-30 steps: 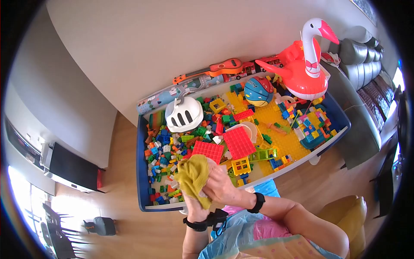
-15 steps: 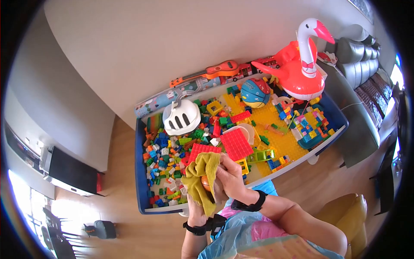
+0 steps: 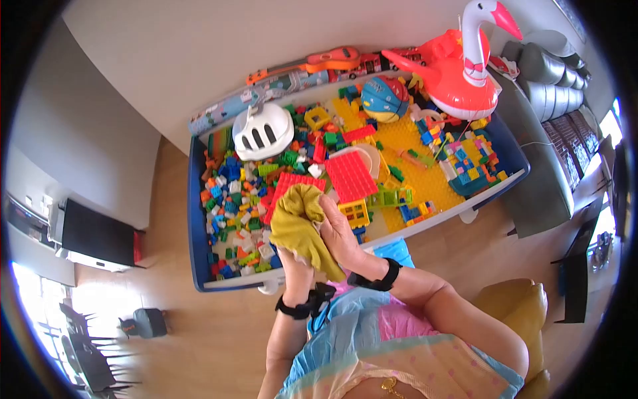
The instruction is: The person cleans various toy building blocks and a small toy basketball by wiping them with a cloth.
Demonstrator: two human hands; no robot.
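A crumpled olive-green cloth is bunched between my hands, in front of the toy table's near edge. My left hand is under the cloth, which covers its fingers; only the heel of the hand and the wrist show. My right hand presses on the cloth from the right, its fingers close together against the folds. Whatever may be inside the cloth is hidden. Just beyond the cloth lie a red studded plate and a second red plate.
The blue-rimmed table holds many blocks, a white helmet-like toy, a ball and an inflatable flamingo. A toy guitar lies along the wall. A grey sofa stands at right.
The cloth has closed over an orange round thing that showed in it half a second ago. My right hand has flattened against the cloth. The view has tilted, so the table sits higher.
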